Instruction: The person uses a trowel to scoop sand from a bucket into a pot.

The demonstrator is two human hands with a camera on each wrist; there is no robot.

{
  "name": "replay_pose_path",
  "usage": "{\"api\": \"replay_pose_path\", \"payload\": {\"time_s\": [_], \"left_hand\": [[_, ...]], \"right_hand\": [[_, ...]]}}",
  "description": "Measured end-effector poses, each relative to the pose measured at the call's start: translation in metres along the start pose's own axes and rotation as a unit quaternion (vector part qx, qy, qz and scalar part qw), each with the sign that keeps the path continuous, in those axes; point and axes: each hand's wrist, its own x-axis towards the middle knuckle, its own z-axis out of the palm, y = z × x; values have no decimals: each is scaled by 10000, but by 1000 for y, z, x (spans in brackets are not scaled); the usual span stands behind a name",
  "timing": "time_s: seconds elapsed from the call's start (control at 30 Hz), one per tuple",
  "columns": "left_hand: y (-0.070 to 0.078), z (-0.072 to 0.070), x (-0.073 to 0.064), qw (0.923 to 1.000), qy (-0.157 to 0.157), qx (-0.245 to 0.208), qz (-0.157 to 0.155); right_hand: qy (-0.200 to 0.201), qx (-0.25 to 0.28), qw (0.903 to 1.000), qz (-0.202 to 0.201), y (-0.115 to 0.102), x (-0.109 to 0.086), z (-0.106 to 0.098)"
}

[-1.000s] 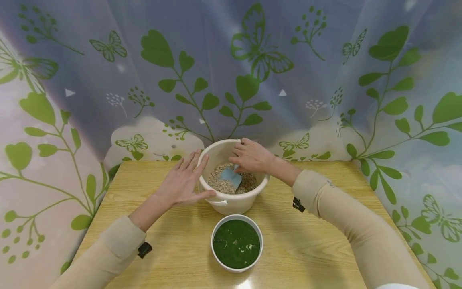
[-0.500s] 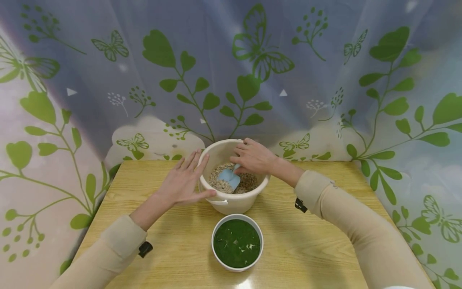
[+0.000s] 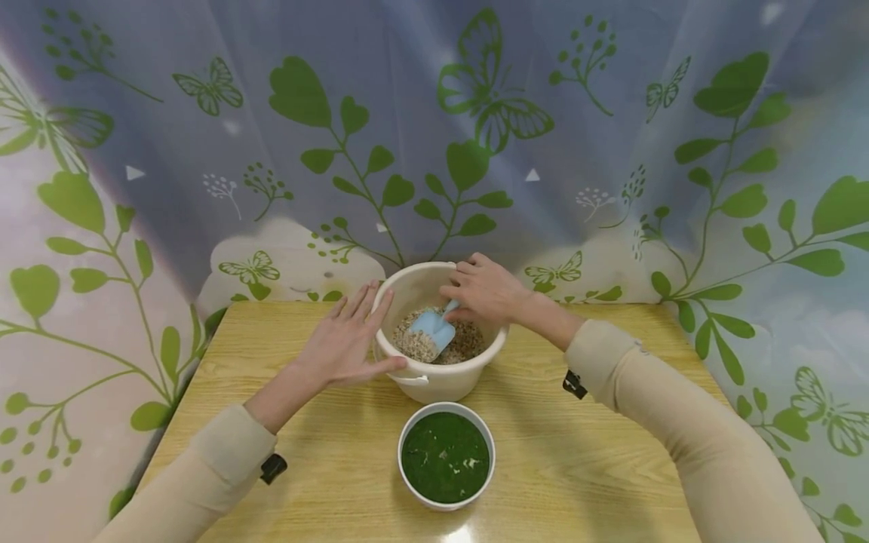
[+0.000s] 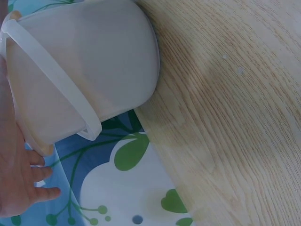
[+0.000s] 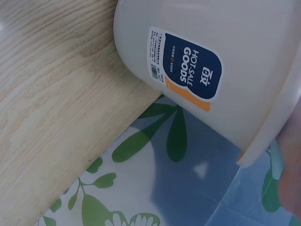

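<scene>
A cream plastic bucket point(image 3: 444, 381) stands near the back of the table, partly filled with pale brown flakes or grains point(image 3: 416, 345). My left hand point(image 3: 342, 343) rests against the bucket's left rim, its fingers straight and spread. Inside the bucket, my right hand point(image 3: 492, 290) grips the handle of a light blue scoop point(image 3: 434, 329), whose blade lies among the grains with some of them on it. The right fingertips are partly hidden. In the left wrist view the bucket's white carrying handle point(image 4: 56, 75) hangs along its side.
A white bowl point(image 3: 492, 460) of dark green liquid with pale bits floating on it stands just in front of the bucket. The wooden table point(image 3: 577, 445) ends at a curtain point(image 3: 407, 113) printed with leaves and butterflies. A label point(image 5: 188, 66) marks the bucket's side.
My right hand has lifted slightly and shifted to the right, and the scoop has tilted and risen a little in the grains. The left hand stays at the rim.
</scene>
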Motion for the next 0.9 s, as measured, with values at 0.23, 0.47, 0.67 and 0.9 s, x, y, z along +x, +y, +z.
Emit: {"api": "replay_pose_path", "payload": {"time_s": [0.23,0.47,0.67,0.9], "left_hand": [[0,0,0,10000,20,-26,-2],[0,1,0,10000,26,-4,3],[-1,2,0,10000,20,7,4],[-1,2,0,10000,67,58,41]], "right_hand": [[-51,-30,9999,146,5,-6,-3],[455,30,9987,218,8,-16,-3],[572,149,9979,252,9,-25,-7],[612,235,9971,383,11,-34,-12]]}}
